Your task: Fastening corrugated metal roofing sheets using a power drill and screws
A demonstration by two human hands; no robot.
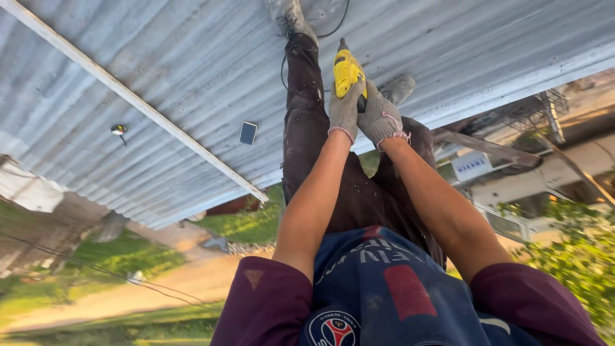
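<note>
1. My left hand, in a grey knit glove, is closed around the yellow drill from its left side, fingers wrapped on the body.
2. My right hand, gloved the same, is closed on the drill's handle just below and to the right, touching my left hand so that the two clasp the tool together.
3. The drill sticks out of the top of my hands, its dark nose pointing away from me and pressed to the corrugated metal roof.
4. My forearms are bare and run straight out from maroon sleeves; the drill lies at the far end of both arms, between my legs.
5. My left leg, in dark stained trousers, stretches along the roof just left of the hands, with the boot beyond the drill.
6. My right boot sits just right of the hands, almost touching the right glove.
7. A thin black cable curls on the sheets past the drill's nose.
8. A small dark phone lies flat on the roof well to the left of my hands.
9. A pale strip crosses the sheets diagonally farther left, and a small round object lies beyond it.
10. Past the roof edge are grass, a dirt path, green leaves and buildings.
</note>
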